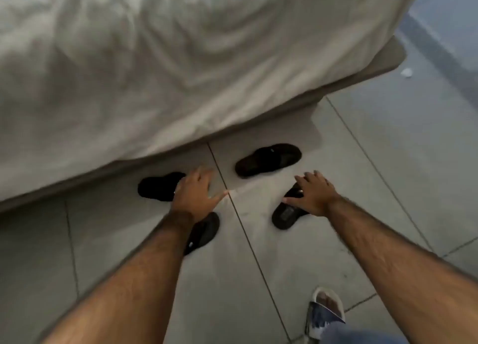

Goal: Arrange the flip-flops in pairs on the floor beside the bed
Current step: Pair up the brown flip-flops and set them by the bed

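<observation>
Below, four black flip-flops (269,159) lie scattered on the floor (362,162) along the bed (155,72) edge. Left hand (195,196) and right hand (314,195) hover open, fingers spread, gripping nothing.

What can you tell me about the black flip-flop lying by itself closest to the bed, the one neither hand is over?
The far flip-flop is black or very dark, with a rounded sole and a strap carrying a tiny pale mark. It lies flat and sole down on the grey tiled floor, lengthwise roughly along the bed's edge, just outside the hanging white sheet. Nothing touches it; it lies apart from the other flip-flops.
</observation>
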The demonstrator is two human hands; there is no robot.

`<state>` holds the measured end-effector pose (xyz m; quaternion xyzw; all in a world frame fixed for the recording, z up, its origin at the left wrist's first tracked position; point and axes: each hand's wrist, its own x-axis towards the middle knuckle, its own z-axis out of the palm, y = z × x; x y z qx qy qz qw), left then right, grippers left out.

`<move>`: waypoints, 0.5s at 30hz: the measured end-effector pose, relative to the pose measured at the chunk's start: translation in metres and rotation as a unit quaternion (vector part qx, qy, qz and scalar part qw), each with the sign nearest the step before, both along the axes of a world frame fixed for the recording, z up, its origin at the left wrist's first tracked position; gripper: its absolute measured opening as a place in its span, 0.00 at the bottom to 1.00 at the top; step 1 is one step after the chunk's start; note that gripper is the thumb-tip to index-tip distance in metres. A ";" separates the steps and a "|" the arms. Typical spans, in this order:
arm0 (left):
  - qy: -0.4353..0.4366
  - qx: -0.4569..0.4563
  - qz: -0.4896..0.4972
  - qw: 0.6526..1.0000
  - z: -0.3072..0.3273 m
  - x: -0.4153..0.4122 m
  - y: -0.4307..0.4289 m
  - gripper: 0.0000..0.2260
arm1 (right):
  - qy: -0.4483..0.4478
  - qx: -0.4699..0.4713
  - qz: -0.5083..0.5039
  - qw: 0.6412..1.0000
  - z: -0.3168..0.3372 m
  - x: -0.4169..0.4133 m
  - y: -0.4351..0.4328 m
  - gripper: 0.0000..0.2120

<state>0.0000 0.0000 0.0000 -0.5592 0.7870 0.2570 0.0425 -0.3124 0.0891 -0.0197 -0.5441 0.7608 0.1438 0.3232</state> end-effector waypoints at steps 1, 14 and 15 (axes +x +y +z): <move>-0.015 -0.006 0.050 0.999 -0.029 0.005 0.008 0.37 | -0.002 0.004 -0.011 1.000 -0.027 -0.003 0.005 0.48; -0.114 0.018 0.332 0.936 -0.249 0.020 0.115 0.47 | 0.049 -0.095 -0.069 0.992 -0.224 -0.016 0.062 0.51; -0.118 0.019 0.328 0.937 -0.249 0.013 0.115 0.47 | 0.050 -0.105 -0.071 0.991 -0.225 -0.016 0.066 0.49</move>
